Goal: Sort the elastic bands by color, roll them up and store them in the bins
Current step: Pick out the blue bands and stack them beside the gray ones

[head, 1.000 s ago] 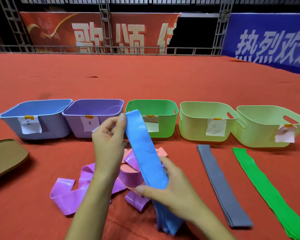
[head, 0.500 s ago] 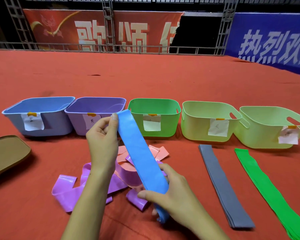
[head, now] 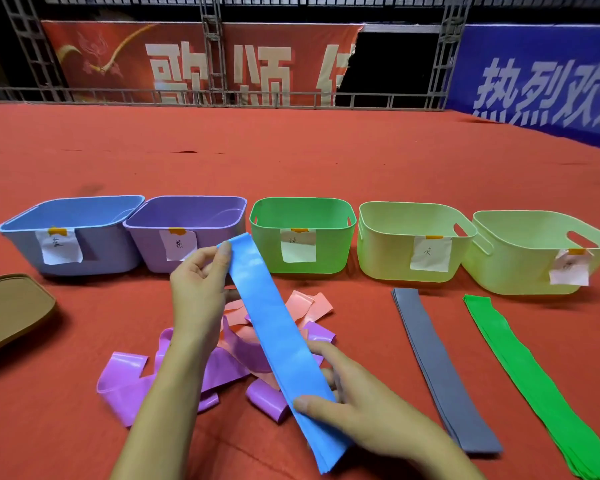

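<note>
your left hand [head: 201, 285] pinches the far end of the blue band [head: 278, 337] and your right hand [head: 357, 407] pinches its near part, above the loose pile. it looks light, floppy and stretchy, so roll from one flat end.

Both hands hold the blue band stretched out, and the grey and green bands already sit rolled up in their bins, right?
Not quite. Both hands, left and right, do hold the blue band, but the head view shows the grey bands and green bands lying flat on the red cloth before the bins, unrolled.
</note>
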{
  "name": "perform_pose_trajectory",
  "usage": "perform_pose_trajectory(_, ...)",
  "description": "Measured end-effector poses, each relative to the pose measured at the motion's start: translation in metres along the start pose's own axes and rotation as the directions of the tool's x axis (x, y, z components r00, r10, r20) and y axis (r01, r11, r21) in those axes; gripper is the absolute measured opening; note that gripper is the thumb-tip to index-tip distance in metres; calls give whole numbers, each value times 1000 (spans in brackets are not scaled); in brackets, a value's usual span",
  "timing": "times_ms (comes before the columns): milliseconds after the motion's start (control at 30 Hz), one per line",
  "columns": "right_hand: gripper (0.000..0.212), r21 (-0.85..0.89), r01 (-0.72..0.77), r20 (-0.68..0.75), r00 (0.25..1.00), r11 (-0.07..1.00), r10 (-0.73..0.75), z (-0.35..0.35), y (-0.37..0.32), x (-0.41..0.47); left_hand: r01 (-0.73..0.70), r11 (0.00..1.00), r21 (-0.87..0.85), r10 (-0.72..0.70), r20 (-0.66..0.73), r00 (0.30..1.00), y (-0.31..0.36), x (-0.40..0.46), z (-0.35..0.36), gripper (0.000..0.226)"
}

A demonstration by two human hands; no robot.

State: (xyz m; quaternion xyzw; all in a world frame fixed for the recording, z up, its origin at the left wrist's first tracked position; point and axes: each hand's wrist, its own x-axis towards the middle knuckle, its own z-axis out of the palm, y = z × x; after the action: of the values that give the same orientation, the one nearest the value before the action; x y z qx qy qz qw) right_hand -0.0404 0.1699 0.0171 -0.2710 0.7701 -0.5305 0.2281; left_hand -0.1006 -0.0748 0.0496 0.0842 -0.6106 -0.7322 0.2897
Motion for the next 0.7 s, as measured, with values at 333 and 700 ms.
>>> perform_pose_trajectory(333, 95, 47, -141, 106, 985, 989, 136, -29, 9, -13, 63, 997, 49, -63, 10, 998, -22, 10, 1, 25)
perform_pose_trajectory(700, 76, -96, -76, 63, 995, 992, 83, -51, -10, -32, 97, 991, 94, -98, 15, 995, -41, 16, 4, 24)
